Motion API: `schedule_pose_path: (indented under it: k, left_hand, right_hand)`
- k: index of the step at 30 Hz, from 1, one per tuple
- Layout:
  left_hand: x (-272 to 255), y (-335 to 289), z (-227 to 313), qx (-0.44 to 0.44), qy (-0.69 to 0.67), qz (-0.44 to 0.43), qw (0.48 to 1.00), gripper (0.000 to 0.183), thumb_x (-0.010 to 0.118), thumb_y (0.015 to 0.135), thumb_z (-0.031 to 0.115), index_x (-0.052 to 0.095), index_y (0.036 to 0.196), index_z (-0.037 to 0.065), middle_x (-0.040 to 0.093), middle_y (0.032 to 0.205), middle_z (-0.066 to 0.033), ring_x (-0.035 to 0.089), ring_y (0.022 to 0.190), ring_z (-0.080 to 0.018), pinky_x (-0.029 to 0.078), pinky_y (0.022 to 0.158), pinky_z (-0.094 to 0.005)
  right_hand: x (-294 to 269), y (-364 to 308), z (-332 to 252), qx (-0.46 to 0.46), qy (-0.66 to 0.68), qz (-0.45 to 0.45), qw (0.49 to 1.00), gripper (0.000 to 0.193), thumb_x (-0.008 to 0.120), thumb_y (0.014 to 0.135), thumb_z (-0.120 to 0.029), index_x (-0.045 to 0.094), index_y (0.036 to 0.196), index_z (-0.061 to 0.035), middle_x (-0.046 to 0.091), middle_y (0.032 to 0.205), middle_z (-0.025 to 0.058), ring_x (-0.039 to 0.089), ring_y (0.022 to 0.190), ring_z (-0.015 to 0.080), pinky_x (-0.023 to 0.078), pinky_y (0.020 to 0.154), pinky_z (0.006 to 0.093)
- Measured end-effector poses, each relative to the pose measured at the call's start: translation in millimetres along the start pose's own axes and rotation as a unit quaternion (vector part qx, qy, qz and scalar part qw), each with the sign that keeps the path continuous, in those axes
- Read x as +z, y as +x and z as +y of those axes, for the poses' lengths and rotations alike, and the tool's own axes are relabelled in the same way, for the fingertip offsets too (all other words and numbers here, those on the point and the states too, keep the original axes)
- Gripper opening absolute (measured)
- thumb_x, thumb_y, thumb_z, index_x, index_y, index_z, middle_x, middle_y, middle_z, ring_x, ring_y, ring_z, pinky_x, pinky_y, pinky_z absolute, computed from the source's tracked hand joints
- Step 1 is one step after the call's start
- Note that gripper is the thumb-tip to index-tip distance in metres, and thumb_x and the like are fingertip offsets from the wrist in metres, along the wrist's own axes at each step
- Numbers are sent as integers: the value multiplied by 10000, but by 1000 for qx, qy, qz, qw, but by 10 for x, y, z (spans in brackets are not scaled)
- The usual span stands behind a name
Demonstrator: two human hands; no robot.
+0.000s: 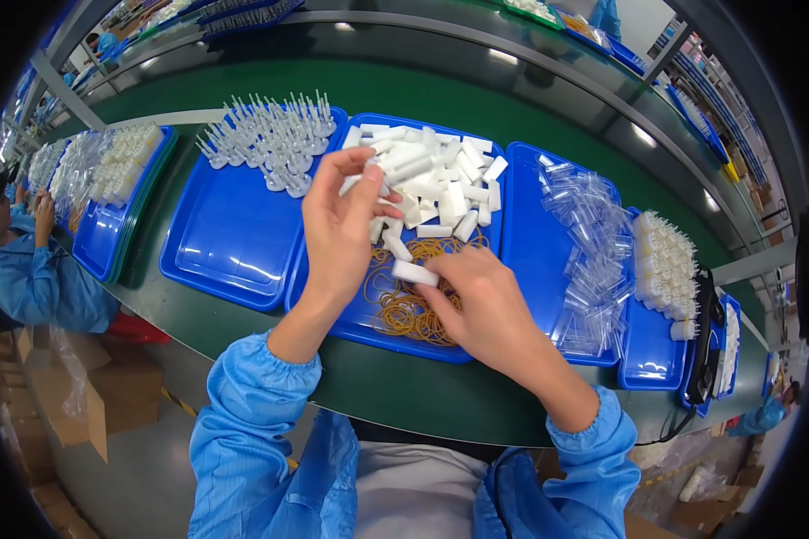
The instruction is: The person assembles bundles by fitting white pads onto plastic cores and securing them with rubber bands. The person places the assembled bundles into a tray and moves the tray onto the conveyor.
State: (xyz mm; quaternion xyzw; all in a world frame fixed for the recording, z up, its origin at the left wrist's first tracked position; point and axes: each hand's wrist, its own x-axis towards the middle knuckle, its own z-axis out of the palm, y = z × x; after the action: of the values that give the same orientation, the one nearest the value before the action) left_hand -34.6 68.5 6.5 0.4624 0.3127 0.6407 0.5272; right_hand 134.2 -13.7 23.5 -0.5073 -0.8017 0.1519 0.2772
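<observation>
My right hand (487,301) pinches a white foam-like block (415,273) between thumb and fingers, above a heap of tan rubber bands (409,316). My left hand (343,216) is raised at the left edge of a pile of white blocks (458,184), its fingers curled in. A pale piece (349,185) shows between its thumb and fingers, too covered to name. Blocks and rubber bands share one blue tray (351,323), blocks at the far end, bands nearer me.
To the left, a blue tray (229,238) carries upright clear plastic stemmed parts (274,135). On the right, another tray (530,225) holds clear tubes (593,251), beside packed white parts (663,265). A co-worker (40,260) sits far left. Trays stand on a green table (368,386).
</observation>
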Motion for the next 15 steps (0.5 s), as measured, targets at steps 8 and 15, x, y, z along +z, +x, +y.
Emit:
schedule_pose_path:
  k: [8,15]
  left_hand:
    - [235,-338,-80,-61,43,-118,990,271,605,1014,122,536,1230,-27,594,1072,-92,641,840,-132,540,720,-264]
    - [251,-356,-126,-82,76,-148,983,286,594,1018,123,524,1248,-31,652,994,-105,646,834,-132,540,727,-267]
  right_hand:
    - [-448,-628,416,81,-183,51,978,140,732,851,-110,625,852,-19,579,818,134,545,812,320,409,740,435]
    - [-402,-831,660,124,-199,70,970,204,737,839,-113,637,976,1,589,893,137,563,859,318,445,802,424]
